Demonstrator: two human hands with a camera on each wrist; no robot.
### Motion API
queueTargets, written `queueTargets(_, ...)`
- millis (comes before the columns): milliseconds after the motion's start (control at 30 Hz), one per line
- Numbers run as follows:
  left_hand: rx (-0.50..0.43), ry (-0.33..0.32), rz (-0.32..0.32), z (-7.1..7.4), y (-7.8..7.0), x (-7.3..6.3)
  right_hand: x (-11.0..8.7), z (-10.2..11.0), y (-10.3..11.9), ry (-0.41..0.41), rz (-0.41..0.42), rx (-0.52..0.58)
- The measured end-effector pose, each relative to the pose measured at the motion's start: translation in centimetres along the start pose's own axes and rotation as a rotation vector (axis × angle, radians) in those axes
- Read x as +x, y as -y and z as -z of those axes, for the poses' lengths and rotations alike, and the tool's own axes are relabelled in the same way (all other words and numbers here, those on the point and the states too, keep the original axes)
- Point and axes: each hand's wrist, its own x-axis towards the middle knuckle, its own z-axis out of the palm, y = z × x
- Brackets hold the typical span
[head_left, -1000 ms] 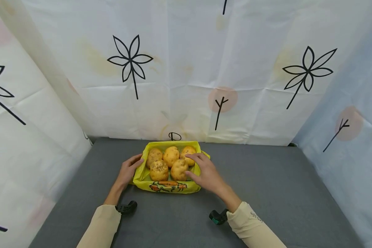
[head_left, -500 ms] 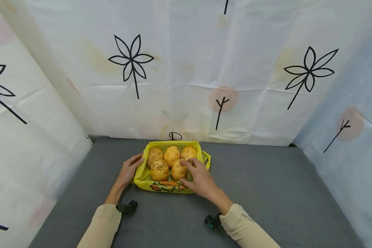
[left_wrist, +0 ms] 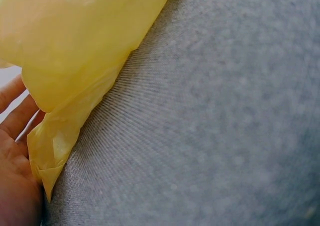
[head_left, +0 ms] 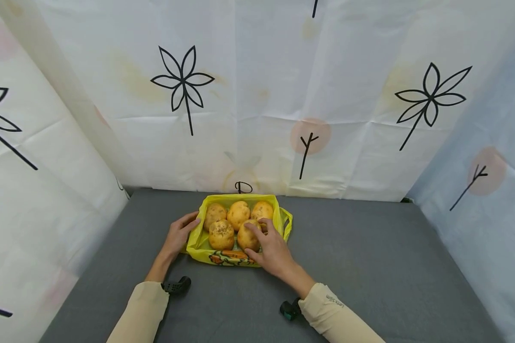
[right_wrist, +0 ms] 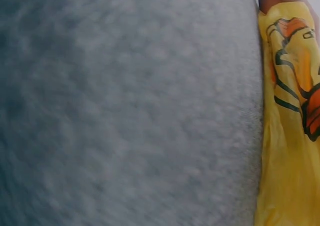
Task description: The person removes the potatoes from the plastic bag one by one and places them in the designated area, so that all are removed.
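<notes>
A yellow plastic bag [head_left: 203, 257] with an orange and black print on its front lies spread open like a tray. Several potatoes [head_left: 239, 214] sit in two rows inside it. My right hand [head_left: 276, 252] curls its fingers and thumb round the front right potato [head_left: 245, 237], still down in the bag. My left hand [head_left: 176, 238] rests against the bag's left side, its fingers fairly straight. The left wrist view has that hand [left_wrist: 17, 151] beside the thin yellow plastic. In the right wrist view only the bag's printed front [right_wrist: 287, 161] and a little of a hand show.
Grey cloth [head_left: 369, 267] covers the table under the bag. White fabric walls [head_left: 257, 95] with plant drawings stand behind and at both sides. A handle loop [head_left: 288, 224] sticks out at the bag's right. Dark devices [head_left: 178, 286] are strapped to both wrists.
My right hand has moved left and slightly toward me, from over the bag's right side onto the front right potato, and its fingers have closed round it. The left hand keeps its place.
</notes>
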Motion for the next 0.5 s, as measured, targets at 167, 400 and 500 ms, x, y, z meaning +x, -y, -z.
queueTargets(167,-0.010,0.006,-0.003,0.1,0.2,0.2,-0.1,-0.5,0.0,-0.019,-0.001,0.013)
queueTargets(400,-0.025,-0.006,-0.011,0.3,3.0,1.6,0.2,-0.1,0.1,-0.014,-0.042,0.116)
queueTargets(500,-0.021,-0.007,-0.017,0.3,3.0,1.5,0.4,0.7,0.2,-0.020,-0.084,0.193)
